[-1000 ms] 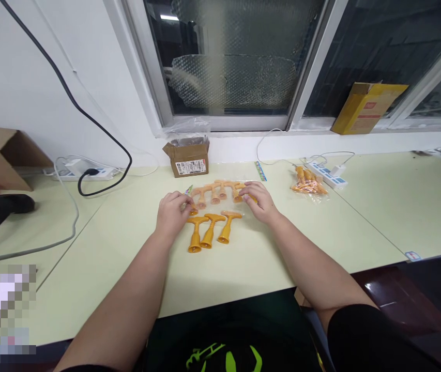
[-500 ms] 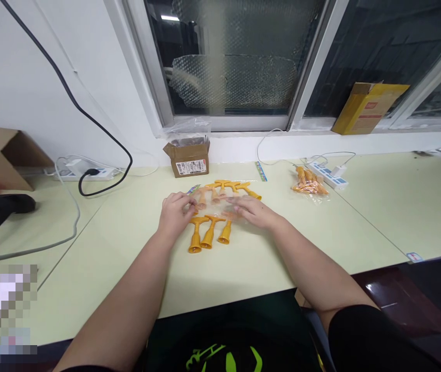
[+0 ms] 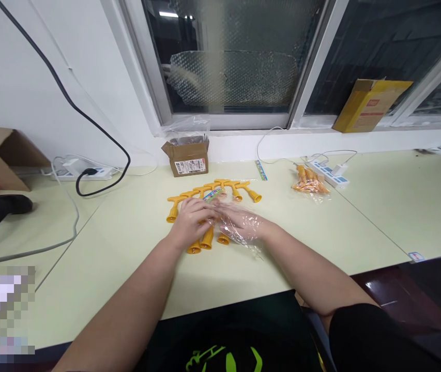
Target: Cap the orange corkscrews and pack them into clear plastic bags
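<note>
My left hand (image 3: 194, 221) has its fingers curled at the edge of a clear plastic bag (image 3: 249, 232). A colourful printed strip (image 3: 213, 195) sticks out just beyond those fingers; its lower end is hidden. My right hand (image 3: 239, 219) is stretched out with the bag's film lying over its fingers and back. Behind the hands, yellow T-handled plastic pieces with flared cup ends (image 3: 256, 196) lie in a curved row. Nearer to me, several more yellow pieces (image 3: 206, 242) lie partly covered by my hands.
A bag of yellow pieces (image 3: 310, 181) lies at the right beside a white power strip (image 3: 331, 174). An opened small carton (image 3: 189, 159) and another printed strip (image 3: 261, 170) are at the back. A black cable (image 3: 127, 165) and a larger cardboard box (image 3: 6, 155) are at the left.
My left hand has moved right, and the colourful strip has shifted right with it. The bag now covers my right hand, and the yellow pieces at the left of the back row are uncovered.
</note>
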`<state>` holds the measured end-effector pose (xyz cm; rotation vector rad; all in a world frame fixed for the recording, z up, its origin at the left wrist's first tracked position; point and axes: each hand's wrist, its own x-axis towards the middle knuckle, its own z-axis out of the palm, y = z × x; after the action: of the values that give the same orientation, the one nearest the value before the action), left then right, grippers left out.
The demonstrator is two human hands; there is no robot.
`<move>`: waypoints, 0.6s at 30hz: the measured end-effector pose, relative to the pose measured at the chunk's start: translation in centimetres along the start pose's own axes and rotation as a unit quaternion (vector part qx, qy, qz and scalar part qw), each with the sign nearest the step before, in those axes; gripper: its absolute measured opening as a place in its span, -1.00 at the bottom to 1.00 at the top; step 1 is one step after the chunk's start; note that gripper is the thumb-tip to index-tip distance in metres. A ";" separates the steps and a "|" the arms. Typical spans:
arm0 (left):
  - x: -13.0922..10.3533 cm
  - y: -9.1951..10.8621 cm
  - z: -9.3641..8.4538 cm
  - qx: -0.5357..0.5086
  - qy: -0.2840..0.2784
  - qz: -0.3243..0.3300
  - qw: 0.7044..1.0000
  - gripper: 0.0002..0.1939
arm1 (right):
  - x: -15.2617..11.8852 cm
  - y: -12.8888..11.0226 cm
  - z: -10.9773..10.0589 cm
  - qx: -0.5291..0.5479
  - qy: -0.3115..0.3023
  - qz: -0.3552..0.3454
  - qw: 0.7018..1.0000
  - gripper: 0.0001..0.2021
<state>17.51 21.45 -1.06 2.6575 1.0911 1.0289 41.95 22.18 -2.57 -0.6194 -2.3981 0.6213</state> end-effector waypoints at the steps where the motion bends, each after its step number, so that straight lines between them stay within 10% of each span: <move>1: 0.0 0.2 0.0 -0.003 0.004 0.011 1.000 -0.83 | 0.1 0.2 0.1 0.002 0.008 -0.005 1.000 -0.31; 12: 0.3 1.7 -0.3 -0.120 0.274 -0.106 0.948 -0.45 | -0.6 0.5 -0.8 0.037 0.071 0.042 0.996 -0.25; 15: 0.5 1.7 1.1 -0.345 0.215 -0.186 0.894 -0.22 | -0.1 -0.5 -0.9 0.067 0.079 -0.013 0.994 -0.28; 18: 0.4 2.3 2.3 -0.555 0.113 -0.264 0.781 -0.03 | 0.6 -2.0 -0.6 0.100 0.100 -0.020 0.990 -0.42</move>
<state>20.50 20.41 -1.87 1.2264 0.7681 1.2871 41.30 21.13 -0.78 -0.5210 -2.1261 0.7355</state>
